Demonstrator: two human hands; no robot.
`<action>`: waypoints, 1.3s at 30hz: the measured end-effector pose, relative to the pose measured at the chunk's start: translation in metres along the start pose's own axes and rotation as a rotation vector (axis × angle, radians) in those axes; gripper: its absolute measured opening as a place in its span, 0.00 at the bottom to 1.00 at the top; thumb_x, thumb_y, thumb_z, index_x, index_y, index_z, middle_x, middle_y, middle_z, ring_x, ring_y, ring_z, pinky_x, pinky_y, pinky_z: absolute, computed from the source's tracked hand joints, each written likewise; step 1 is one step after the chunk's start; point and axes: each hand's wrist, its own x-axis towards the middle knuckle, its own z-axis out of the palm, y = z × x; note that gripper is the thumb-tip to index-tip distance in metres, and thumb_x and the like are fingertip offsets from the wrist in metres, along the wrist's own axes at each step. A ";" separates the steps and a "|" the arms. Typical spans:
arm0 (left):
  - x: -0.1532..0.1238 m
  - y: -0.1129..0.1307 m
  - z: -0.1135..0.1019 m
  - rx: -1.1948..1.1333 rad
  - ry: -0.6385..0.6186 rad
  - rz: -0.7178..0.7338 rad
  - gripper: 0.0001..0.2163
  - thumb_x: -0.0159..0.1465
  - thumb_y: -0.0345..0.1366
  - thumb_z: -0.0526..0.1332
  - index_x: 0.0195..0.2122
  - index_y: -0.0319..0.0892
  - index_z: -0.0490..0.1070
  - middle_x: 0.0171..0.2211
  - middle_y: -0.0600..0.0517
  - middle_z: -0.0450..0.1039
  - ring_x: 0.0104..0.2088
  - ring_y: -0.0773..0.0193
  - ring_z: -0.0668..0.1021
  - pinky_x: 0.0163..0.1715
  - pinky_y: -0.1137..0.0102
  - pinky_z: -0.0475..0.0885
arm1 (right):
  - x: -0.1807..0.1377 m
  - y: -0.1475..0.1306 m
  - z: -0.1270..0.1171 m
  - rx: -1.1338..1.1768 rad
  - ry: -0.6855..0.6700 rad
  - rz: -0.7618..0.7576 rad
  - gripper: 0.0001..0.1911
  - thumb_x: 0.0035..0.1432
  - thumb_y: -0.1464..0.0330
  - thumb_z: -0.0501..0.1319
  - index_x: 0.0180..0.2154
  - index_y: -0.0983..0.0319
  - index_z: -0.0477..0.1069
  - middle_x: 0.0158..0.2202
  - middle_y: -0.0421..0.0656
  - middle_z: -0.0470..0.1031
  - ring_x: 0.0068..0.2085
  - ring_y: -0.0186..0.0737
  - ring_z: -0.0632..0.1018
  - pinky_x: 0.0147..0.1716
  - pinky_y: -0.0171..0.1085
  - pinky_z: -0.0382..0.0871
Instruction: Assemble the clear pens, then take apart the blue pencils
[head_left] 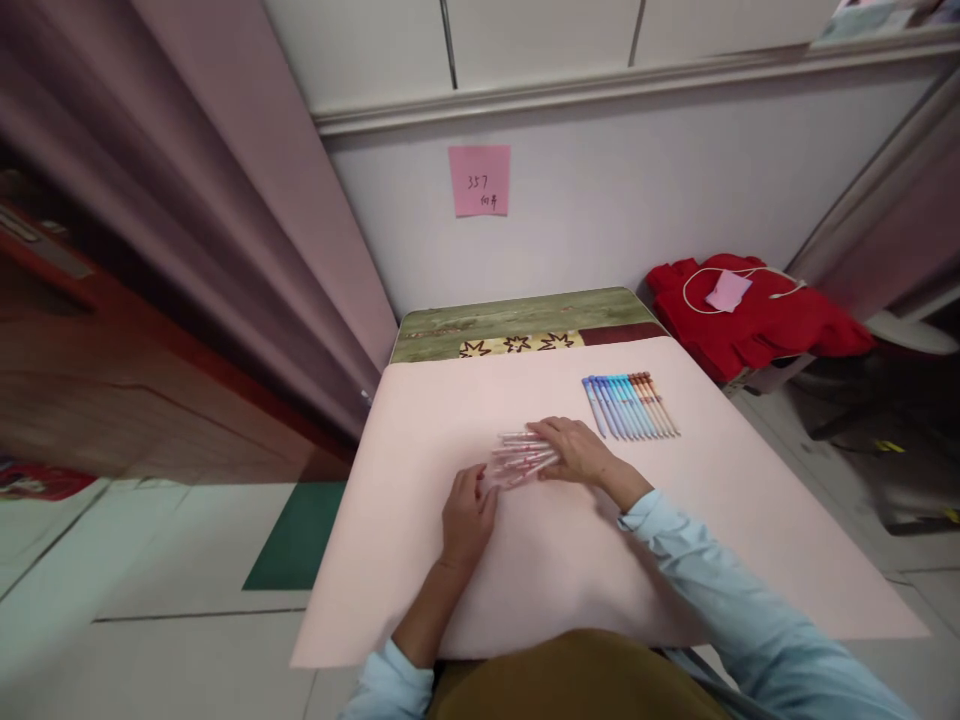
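Observation:
A loose bundle of pink-and-white pens (519,455) lies sideways over the pale pink table sheet (442,400). My right hand (574,450) is closed around the bundle's right end, its fingers over the top. At the left end, my left hand (469,510) is cupped with thumb and fingers apart, close against the pen ends, and nothing shows in its grasp. Up and to the right of my right hand, several pens (630,405) lie side by side in a neat row, running from blue through light blue to brown and cream.
Behind the table stands a white wall with a pink note (480,182). A patterned green tabletop strip (517,315) shows past the sheet. Red cloth (765,310) with a white cable sits beyond the right edge, and a mauve curtain (300,250) hangs along the left.

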 end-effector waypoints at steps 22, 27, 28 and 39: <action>0.022 0.003 0.027 0.058 -0.133 0.033 0.45 0.59 0.56 0.63 0.69 0.37 0.45 0.62 0.34 0.63 0.62 0.43 0.67 0.63 0.48 0.56 | -0.027 -0.004 0.031 0.177 0.412 0.225 0.24 0.65 0.58 0.55 0.59 0.61 0.66 0.59 0.50 0.70 0.59 0.46 0.69 0.58 0.44 0.62; 0.025 0.010 0.028 0.120 -0.223 0.081 0.39 0.65 0.54 0.57 0.70 0.41 0.42 0.67 0.36 0.56 0.68 0.48 0.59 0.67 0.47 0.46 | -0.022 -0.001 0.034 0.113 0.362 0.236 0.22 0.67 0.58 0.52 0.57 0.61 0.68 0.57 0.49 0.72 0.60 0.46 0.68 0.60 0.46 0.57; 0.026 0.012 0.029 0.136 -0.244 0.081 0.41 0.63 0.56 0.58 0.70 0.41 0.42 0.68 0.36 0.53 0.68 0.47 0.58 0.67 0.46 0.45 | -0.022 -0.001 0.034 0.123 0.358 0.220 0.22 0.68 0.58 0.51 0.57 0.60 0.69 0.57 0.48 0.72 0.60 0.46 0.68 0.61 0.46 0.56; 0.029 -0.013 0.030 -0.135 0.163 -0.035 0.20 0.70 0.40 0.50 0.60 0.39 0.63 0.58 0.40 0.69 0.58 0.55 0.72 0.59 0.55 0.67 | -0.025 0.006 0.034 0.245 0.495 0.336 0.19 0.67 0.60 0.49 0.46 0.60 0.75 0.52 0.48 0.75 0.55 0.47 0.71 0.58 0.44 0.60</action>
